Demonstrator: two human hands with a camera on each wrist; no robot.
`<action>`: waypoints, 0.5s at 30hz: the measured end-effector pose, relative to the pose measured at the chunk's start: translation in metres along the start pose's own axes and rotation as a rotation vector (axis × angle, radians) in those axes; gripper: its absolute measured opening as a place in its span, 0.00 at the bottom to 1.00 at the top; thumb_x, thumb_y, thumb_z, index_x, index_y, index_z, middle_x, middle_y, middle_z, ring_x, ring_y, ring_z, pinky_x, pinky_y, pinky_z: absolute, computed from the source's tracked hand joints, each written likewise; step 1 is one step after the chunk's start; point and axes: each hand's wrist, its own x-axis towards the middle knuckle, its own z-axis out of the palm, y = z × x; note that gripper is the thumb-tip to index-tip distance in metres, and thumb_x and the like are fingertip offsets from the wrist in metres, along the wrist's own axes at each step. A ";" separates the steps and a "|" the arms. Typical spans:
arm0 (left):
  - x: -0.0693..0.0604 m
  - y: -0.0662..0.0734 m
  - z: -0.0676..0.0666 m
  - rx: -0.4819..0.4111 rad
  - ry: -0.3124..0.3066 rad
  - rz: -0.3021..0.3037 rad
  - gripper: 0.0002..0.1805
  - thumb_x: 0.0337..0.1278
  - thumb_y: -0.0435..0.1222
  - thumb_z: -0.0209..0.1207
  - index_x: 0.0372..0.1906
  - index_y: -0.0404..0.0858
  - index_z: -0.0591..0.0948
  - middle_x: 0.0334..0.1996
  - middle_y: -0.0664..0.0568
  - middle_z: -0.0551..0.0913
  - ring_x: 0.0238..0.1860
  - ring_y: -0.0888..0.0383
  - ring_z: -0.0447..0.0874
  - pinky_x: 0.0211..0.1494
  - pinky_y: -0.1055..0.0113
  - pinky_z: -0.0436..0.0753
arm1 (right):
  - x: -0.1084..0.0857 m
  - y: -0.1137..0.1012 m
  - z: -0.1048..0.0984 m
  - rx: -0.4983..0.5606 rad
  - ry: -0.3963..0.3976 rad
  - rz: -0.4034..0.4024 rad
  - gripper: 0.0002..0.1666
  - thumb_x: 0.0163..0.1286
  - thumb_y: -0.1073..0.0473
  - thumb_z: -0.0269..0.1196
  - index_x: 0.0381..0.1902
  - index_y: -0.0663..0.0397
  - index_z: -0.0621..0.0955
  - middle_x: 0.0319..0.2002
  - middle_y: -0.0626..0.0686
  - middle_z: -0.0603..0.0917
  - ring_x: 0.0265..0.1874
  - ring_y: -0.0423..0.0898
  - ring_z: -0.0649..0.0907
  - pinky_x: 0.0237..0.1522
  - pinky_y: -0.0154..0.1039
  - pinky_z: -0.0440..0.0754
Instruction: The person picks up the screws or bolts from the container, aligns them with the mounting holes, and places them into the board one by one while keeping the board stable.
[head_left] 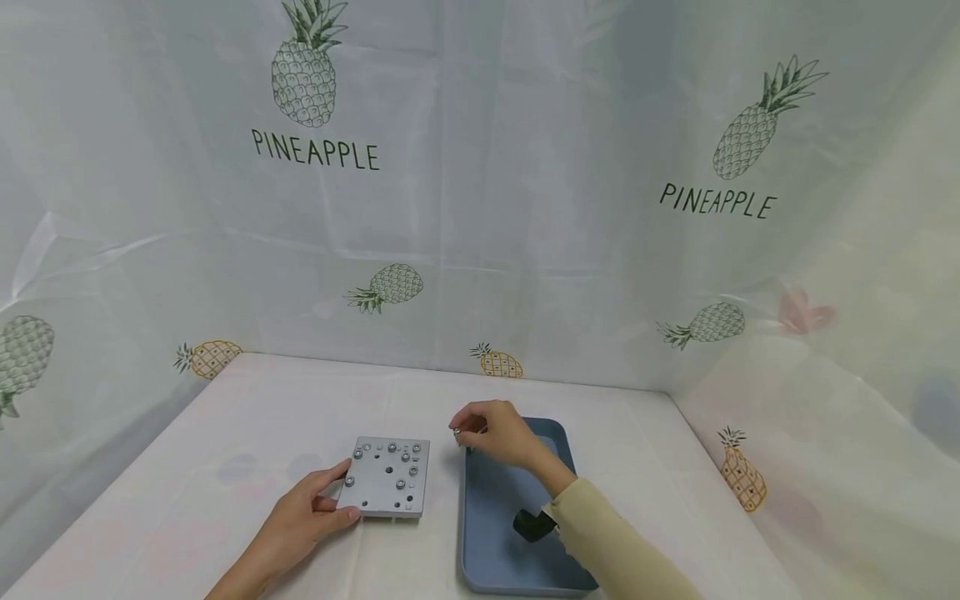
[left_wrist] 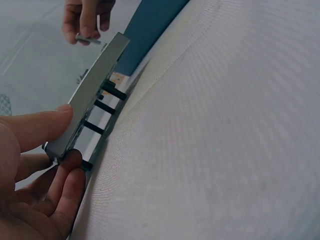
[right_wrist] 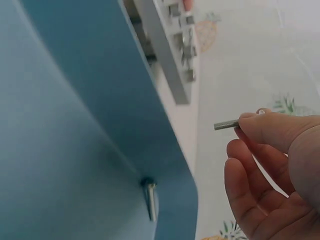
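Note:
My left hand grips the left edge of a square silver metal plate. In the left wrist view its thumb lies along the plate's side and fingers curl below, and several dark legs stick out under the plate. Bolt heads and holes dot the top face. My right hand pinches a small metal screw between thumb and finger, to the right of the plate and over the tray's far left corner. The screw's threaded end points out; the fingers partly hide the rest.
A blue tray stands right of the plate, under the right forearm. Inside it lies another screw, near the wall. A black object shows beside the sleeve; whether it rests in the tray I cannot tell. A pineapple-print curtain rises behind the white table.

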 end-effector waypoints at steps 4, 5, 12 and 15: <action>0.000 0.000 0.000 -0.013 -0.001 0.003 0.50 0.50 0.47 0.81 0.79 0.46 0.72 0.69 0.47 0.77 0.47 0.59 0.83 0.45 0.68 0.79 | -0.002 -0.007 0.004 0.038 -0.006 0.001 0.09 0.70 0.64 0.73 0.44 0.43 0.89 0.37 0.40 0.89 0.36 0.35 0.85 0.44 0.34 0.84; 0.000 0.000 0.000 -0.015 -0.002 0.004 0.50 0.50 0.47 0.81 0.79 0.46 0.72 0.69 0.47 0.77 0.47 0.59 0.83 0.45 0.68 0.79 | -0.002 -0.008 0.005 0.045 -0.010 0.001 0.09 0.70 0.64 0.73 0.44 0.43 0.89 0.37 0.41 0.89 0.37 0.35 0.85 0.45 0.34 0.85; 0.000 -0.001 0.000 -0.010 -0.004 0.002 0.50 0.50 0.47 0.81 0.79 0.46 0.72 0.69 0.48 0.77 0.47 0.59 0.83 0.45 0.68 0.78 | -0.005 -0.020 0.013 0.082 -0.033 -0.018 0.07 0.70 0.64 0.73 0.43 0.47 0.90 0.36 0.41 0.90 0.36 0.35 0.85 0.46 0.35 0.84; 0.000 -0.001 0.000 -0.008 -0.004 0.000 0.50 0.50 0.48 0.81 0.79 0.46 0.72 0.69 0.48 0.77 0.48 0.59 0.83 0.45 0.67 0.78 | -0.006 -0.024 0.018 0.087 -0.055 -0.013 0.06 0.70 0.64 0.73 0.44 0.51 0.90 0.36 0.40 0.89 0.35 0.34 0.85 0.45 0.33 0.84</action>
